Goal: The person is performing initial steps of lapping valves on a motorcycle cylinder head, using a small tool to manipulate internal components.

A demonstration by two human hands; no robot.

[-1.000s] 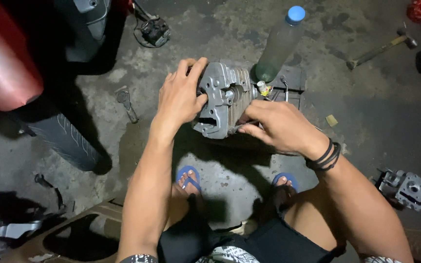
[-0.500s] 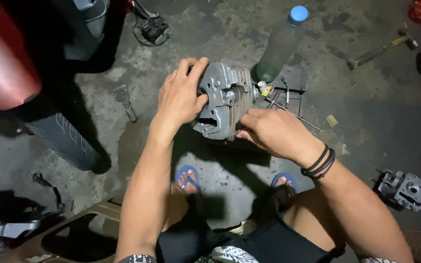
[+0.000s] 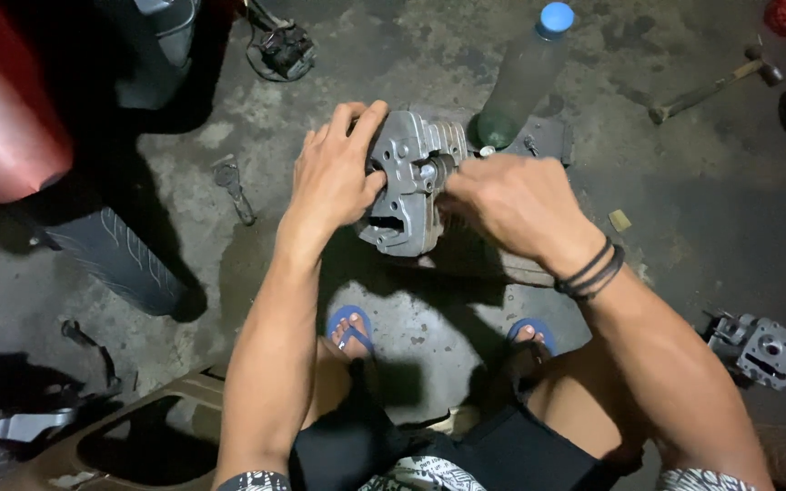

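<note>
A grey finned metal engine cylinder head [image 3: 409, 182] is held upright above the concrete floor in front of me. My left hand [image 3: 337, 173] grips its left side, thumb across the face and fingers curled over the top edge. My right hand [image 3: 511, 202] covers its right side, fingers pressed against the fins; black bands circle that wrist. What the right fingertips touch is hidden.
A plastic bottle with a blue cap [image 3: 525, 77] stands just behind the part on a dark plate. A hammer [image 3: 711, 86] lies far right, a small metal engine part [image 3: 757, 350] at right. A red tank [image 3: 6, 109] and a tyre [image 3: 115, 255] stand left. My blue sandals [image 3: 349, 325] are below.
My right hand has slid up and left from the lower right of the cylinder head onto its right side. The left hand keeps its grip.
</note>
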